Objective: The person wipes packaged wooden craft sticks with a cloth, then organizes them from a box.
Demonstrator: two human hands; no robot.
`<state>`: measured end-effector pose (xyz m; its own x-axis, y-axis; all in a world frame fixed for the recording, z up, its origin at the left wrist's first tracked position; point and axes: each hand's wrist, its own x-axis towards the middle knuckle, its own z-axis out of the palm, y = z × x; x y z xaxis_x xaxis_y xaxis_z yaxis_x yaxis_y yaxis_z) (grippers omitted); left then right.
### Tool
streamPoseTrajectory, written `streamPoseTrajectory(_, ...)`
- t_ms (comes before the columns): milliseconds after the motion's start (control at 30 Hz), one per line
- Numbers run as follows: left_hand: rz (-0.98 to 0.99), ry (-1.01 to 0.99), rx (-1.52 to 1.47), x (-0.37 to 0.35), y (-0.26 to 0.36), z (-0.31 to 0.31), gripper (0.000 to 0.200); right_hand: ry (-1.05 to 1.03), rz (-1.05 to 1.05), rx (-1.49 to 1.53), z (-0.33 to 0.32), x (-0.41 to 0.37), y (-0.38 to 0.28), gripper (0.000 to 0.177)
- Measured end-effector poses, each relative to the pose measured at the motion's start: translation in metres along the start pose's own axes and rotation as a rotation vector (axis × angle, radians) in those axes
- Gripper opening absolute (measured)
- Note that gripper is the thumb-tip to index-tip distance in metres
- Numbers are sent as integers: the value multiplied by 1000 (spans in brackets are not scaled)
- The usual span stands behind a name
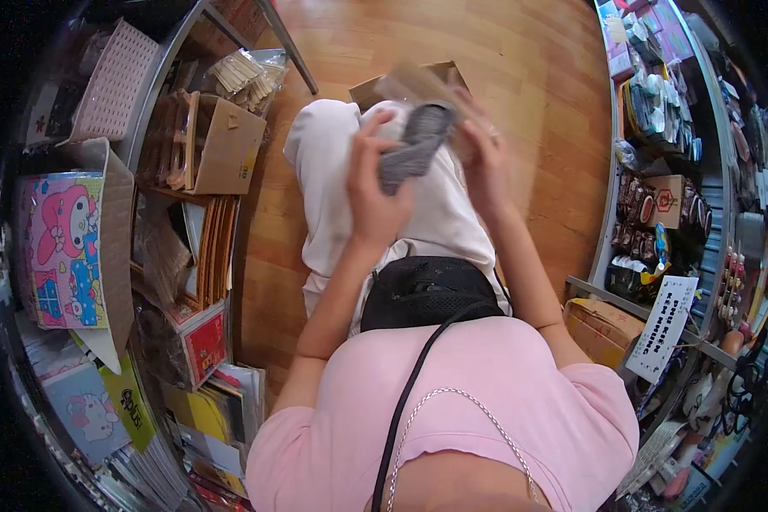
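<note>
Grey patterned item gripped between your left hand and right hand; white sign lettering unreadable.

One head-worn fisheye view looks steeply down, close above the fingers; wooden floor beyond them, shelves flanking.

The white sign bears print too small to read.
</note>
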<state>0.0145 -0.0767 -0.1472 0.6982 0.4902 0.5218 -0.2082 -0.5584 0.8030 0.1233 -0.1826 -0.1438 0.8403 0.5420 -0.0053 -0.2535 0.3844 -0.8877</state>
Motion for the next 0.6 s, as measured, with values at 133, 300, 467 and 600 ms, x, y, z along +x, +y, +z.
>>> streamPoseTrajectory(133,-2,-75,-90,-1,8,39,63,108,121,-48,12,-12,21,43)
streamPoseTrajectory(300,25,-104,-118,9,4,41,76,22,58,-92,25,-16,3,59)
streamPoseTrajectory(467,-87,84,-107,35,13,38,47,-19,-145,-365,35,-22,8,57)
streamPoseTrajectory(600,-373,204,-406,73,-28,14,41,-156,-178,-275,51,-48,22,60)
